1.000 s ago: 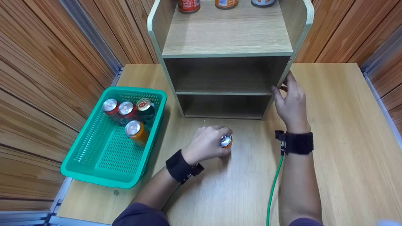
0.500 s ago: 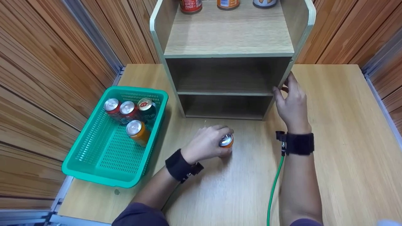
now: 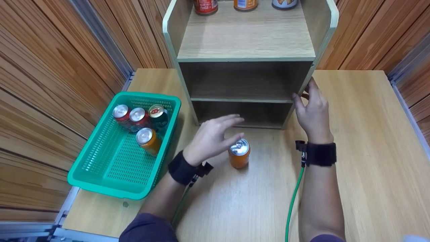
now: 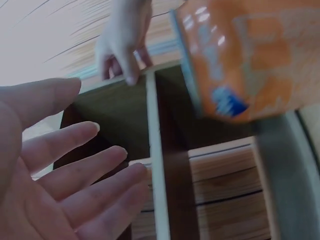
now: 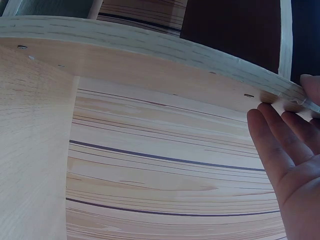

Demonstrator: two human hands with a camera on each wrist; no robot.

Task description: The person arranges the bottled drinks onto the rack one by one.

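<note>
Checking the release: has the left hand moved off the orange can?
Yes. The left hand has lifted off the orange can, opening toward the shelf unit.

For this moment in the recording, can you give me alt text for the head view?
An orange can stands upright on a wooden table, with the left hand open just beside it and the right hand touching the right side edge of a wooden shelf unit. At left, a green basket holds four more cans.
</note>
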